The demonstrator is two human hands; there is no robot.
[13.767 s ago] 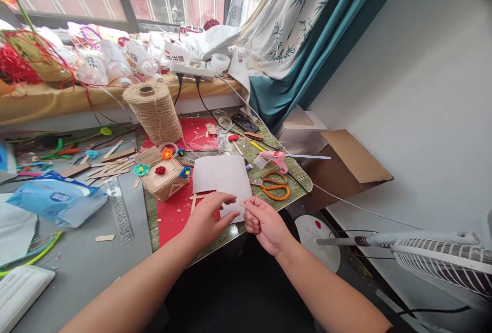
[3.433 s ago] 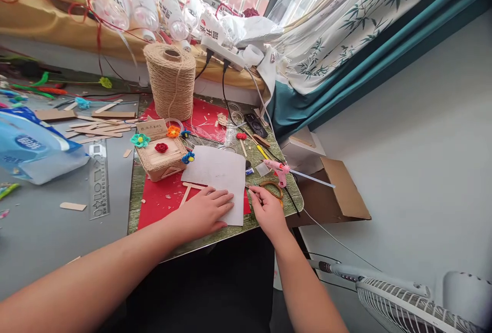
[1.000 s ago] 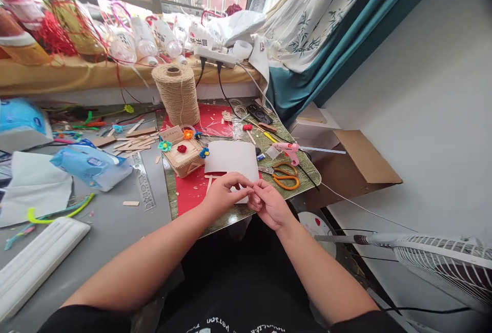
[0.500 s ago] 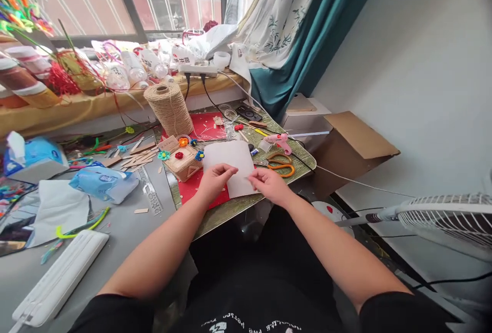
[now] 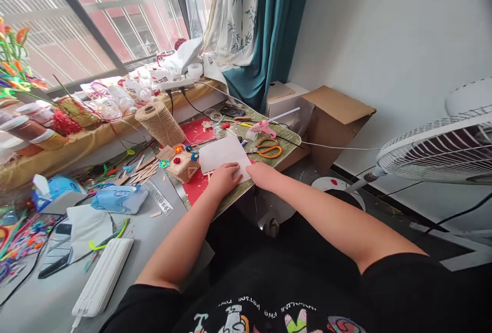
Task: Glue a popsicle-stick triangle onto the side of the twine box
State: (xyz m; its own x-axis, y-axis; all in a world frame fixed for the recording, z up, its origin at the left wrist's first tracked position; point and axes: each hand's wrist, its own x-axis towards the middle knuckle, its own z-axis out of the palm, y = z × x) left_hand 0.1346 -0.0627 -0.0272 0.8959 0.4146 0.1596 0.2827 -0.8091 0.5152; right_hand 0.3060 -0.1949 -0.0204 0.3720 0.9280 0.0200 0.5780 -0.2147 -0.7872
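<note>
A sheet of white paper (image 5: 219,151) lies on a red mat (image 5: 193,192) at the near edge of the table. My left hand (image 5: 226,179) rests on the near part of the sheet with its fingers stretched over it. At the sheet's right edge is my right hand (image 5: 260,175), its fingers drawn together on the paper; its fingertips are partly hidden. Just left of the sheet stands a small wooden box (image 5: 181,169) decorated with coloured flowers. Orange-handled scissors (image 5: 269,149) and a pink glue gun (image 5: 264,128) lie beyond my right hand.
A large twine spool (image 5: 160,124) stands behind the box. Wooden sticks (image 5: 144,170), tissue packs (image 5: 120,198) and a white power strip (image 5: 103,276) lie to the left. A cardboard box (image 5: 334,112) and a fan (image 5: 438,143) are on the right.
My hands have come down from above the sheet onto its near part and right edge. The left fingers, earlier pinched, now lie on the paper. The view has turned to the right.
</note>
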